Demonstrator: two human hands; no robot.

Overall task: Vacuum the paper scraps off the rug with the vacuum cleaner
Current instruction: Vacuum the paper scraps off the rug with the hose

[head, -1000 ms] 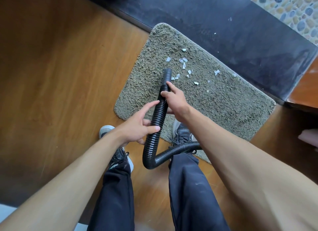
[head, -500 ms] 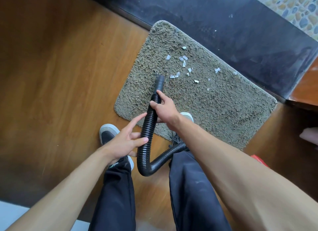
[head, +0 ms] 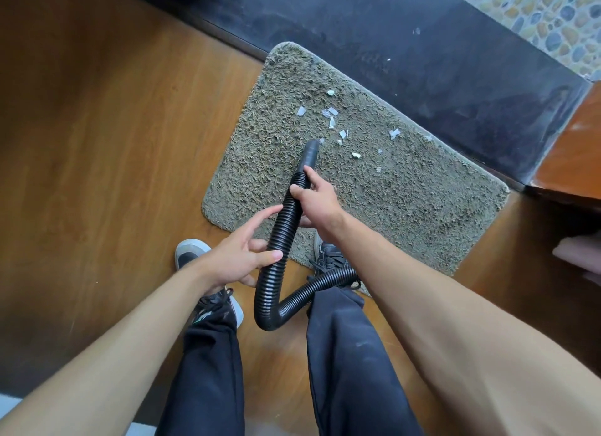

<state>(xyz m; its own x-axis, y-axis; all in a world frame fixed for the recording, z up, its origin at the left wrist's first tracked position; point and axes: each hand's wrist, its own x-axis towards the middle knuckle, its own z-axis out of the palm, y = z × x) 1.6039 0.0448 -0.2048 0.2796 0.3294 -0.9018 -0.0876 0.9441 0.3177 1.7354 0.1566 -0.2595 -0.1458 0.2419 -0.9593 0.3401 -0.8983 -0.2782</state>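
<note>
Surface: a brown wood-plank floor (head: 97,143) extends from the near and left edges of the rug (head: 406,208). A dark stone sill (head: 422,61) runs along the rug's far edge, carrying a few white specks. A pebble-set surface (head: 536,19) lies beyond the sill. A reddish wooden ledge (head: 579,149) stands off the rug's right corner.

The rug is a grey-green shag mat, lying flat and set at an angle to the view. Its far edge is against the sill.

The person stands at the rug's near edge in dark trousers (head: 341,354). The right shoe (head: 328,253) is on the rug's border and the left shoe (head: 192,253) is on the floor just beside it.

The vacuum hose (head: 283,237) is black and ribbed. It loops above the floor at the rug's near edge, then rises forward over the rug. Its smooth nozzle (head: 310,152) points down into the pile near the rug's centre.

The right hand (head: 317,201) grasps the hose just behind the nozzle, fingers wrapped round it. The left hand (head: 240,256) is over the rug's near-left edge with its fingers extended. Its thumb and forefinger tips touch the hose; whether the lower fingers pass behind the hose cannot be told.

The paper scraps (head: 331,122) are small and white. They lie scattered on the rug's far half, the closest touching or just beside the nozzle tip.
</note>
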